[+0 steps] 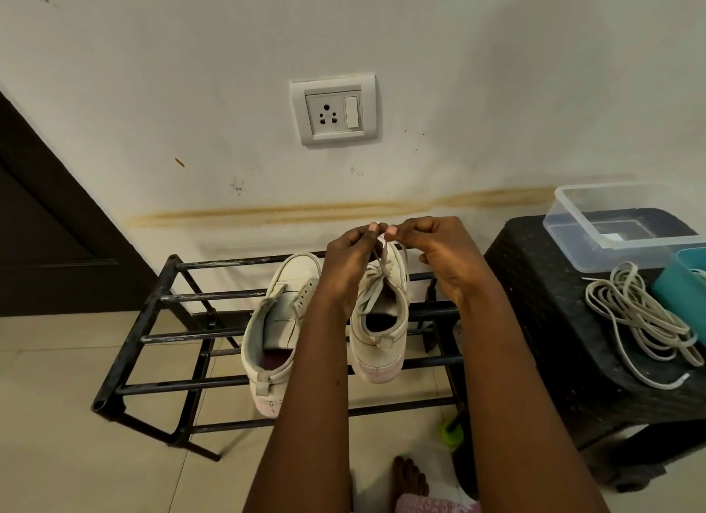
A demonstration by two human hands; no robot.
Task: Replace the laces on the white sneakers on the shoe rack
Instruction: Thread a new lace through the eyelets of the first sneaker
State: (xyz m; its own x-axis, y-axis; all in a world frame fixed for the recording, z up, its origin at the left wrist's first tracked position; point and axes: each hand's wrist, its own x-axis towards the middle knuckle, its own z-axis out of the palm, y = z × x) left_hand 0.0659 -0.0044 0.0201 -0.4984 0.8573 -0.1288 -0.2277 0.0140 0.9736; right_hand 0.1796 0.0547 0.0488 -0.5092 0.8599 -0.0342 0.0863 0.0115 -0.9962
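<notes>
Two white sneakers stand side by side on the top bars of the black shoe rack (206,295), heels toward the camera and toes toward the wall behind the rack. Both hands are raised over the right-hand sneaker (366,344), close to the rack's back bar. The left hand (351,256) has its fingers curled and pinches the pale lace (383,255) between thumb and forefinger. The right hand (439,253), just beside it, pinches the same lace in the same way, so the two thumbs nearly meet at the top of the strand. From that pinch the lace runs down to the crossings over this sneaker's tongue, and looser strands trail into its opening. The left-hand sneaker (282,321) sits nearer the middle of the rack, with a row of eyelets showing on its flap, partly behind the left forearm. To the right of the rack stands a dark woven-textured bench (535,283); on it lie a loose coil of pale laces (642,318), a clear plastic box (580,249) toward the wall and a teal container (680,295) at the frame's edge. On the wall above the rack is a white socket plate (334,109), and a brown streak runs along the wall just above the rack's back bar. A bare foot (410,478) rests on the tiled floor in front of the rack.
</notes>
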